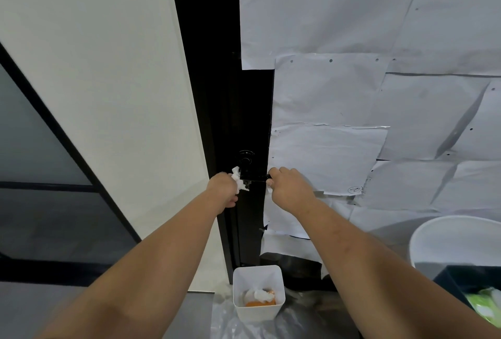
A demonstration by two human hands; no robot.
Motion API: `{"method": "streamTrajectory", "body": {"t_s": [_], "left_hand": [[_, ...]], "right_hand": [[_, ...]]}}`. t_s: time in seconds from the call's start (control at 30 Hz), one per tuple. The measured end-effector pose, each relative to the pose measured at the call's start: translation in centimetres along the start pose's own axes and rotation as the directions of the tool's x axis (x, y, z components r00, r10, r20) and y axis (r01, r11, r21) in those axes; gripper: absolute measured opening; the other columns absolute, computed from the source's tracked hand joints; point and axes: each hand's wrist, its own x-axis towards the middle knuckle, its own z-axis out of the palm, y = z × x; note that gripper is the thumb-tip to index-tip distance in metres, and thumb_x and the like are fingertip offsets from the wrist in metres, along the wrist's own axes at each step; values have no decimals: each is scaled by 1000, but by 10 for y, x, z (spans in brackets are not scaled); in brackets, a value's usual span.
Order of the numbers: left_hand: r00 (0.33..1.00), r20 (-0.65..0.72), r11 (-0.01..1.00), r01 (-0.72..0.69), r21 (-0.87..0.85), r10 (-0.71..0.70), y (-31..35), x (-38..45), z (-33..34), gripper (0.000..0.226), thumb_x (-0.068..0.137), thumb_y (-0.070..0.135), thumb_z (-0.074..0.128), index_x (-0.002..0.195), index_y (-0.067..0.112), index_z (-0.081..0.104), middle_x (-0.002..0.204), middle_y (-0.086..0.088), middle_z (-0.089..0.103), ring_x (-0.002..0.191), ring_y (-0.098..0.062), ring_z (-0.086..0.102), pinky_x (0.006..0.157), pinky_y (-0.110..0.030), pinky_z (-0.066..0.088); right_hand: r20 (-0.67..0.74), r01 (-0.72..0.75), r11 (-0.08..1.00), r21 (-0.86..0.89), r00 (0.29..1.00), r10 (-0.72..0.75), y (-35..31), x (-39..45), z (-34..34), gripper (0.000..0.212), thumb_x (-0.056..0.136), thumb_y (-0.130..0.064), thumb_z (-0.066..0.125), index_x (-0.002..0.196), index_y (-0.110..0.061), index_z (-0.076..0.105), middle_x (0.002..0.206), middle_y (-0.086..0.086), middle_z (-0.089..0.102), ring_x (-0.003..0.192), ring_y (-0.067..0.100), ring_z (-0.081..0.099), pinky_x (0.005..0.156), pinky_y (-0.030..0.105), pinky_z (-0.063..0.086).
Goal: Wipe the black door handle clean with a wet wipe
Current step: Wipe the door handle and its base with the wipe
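While both hands grip (wet wipe (237, 179) left), black door handle (254, 177) lies between.

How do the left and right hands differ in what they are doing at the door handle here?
The left hand grips a bunched white wet wipe at the pivot end of the black door handle; the right hand grips the lever's free end, with only a scrap of white showing under its fingers. The left sits against the black frame, the right in front of the papered door. Both are curled at handle height.
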Motion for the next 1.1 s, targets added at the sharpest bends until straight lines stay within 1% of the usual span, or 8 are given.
{"method": "streamTrajectory", "body": {"t_s": [0.07, 0.17, 0.3, 0.5, 0.63, 0.77, 1.0, 1.1], "left_hand": [[997, 2, 966, 80, -247, -82, 3, -1, 4, 25, 101, 15, 42, 122, 14, 54, 84, -9, 58, 65, -19, 58, 64, -32, 54], [983, 40, 802, 168, -573, -177, 8, 3, 3, 33, 99, 6, 38, 127, 8, 56, 112, -14, 64, 99, -25, 65, 84, -39, 53], [990, 24, 819, 128, -560, -138, 12, -3, 8, 36, 101, 12, 41, 136, 9, 49, 137, -12, 54, 124, -25, 53, 107, -36, 40], [966, -154, 922, -246, -300, 207, -3, 0, 25, 39, 101, 22, 49, 139, 19, 49, 113, 2, 56, 85, -7, 50, 78, -17, 40], [844, -190, 861, -463, 211, 501, -6, 2, 22, 41, 102, 25, 44, 140, 9, 47, 116, -11, 66, 98, -25, 64, 81, -28, 52], [778, -159, 738, -477, 478, 607, 2, 9, 15, 33, 101, 25, 46, 121, 5, 62, 89, -13, 68, 67, -19, 60, 52, -17, 40], [782, -85, 673, -470, 571, 618, 9, 14, 0, 32, 98, 11, 49, 127, 10, 61, 102, -13, 69, 88, -28, 66, 76, -32, 53], [676, -113, 597, -545, 589, 728, 15, 9, 2, 20, 94, 2, 50, 107, 4, 65, 92, -15, 66, 77, -25, 62, 69, -33, 51]], "right_hand": [[-3, -6, 1000, 2, 1000, 6, -1, 0, -1, 20, 96, -19, 37, 109, -12, 49, 102, 8, 56, 83, 22, 35, 69, 33, 32], [-6, -3, 1000, -11, 1000, 3, -2, -1, -1, 22, 98, -22, 35, 111, -12, 49, 102, 8, 56, 84, 22, 36, 69, 34, 33], [-11, 4, 1000, -6, 1000, -4, 0, -1, 0, 21, 98, -21, 35, 109, -12, 50, 101, 9, 56, 82, 22, 36, 68, 33, 32], [-10, 8, 1000, -25, 1000, -8, 1, 2, 3, 20, 97, -23, 37, 110, -14, 50, 100, 7, 56, 82, 20, 38, 68, 32, 34], [-18, 12, 1000, -14, 1000, -12, 1, 2, 5, 21, 98, -24, 37, 109, -12, 50, 98, 8, 56, 82, 21, 38, 68, 34, 36], [-17, 13, 1000, -18, 1000, -13, 0, 3, 6, 20, 96, -21, 38, 106, -10, 51, 96, 10, 56, 79, 23, 37, 69, 35, 35], [21, 14, 999, -35, 1000, -13, -1, 4, 7, 19, 90, -21, 30, 93, -15, 47, 86, 4, 48, 80, 26, 42, 70, 36, 38], [4, 1, 1000, -18, 1000, -1, 0, 3, 6, 18, 96, -20, 36, 103, -11, 49, 91, 6, 51, 80, 24, 37, 68, 34, 33]]}}
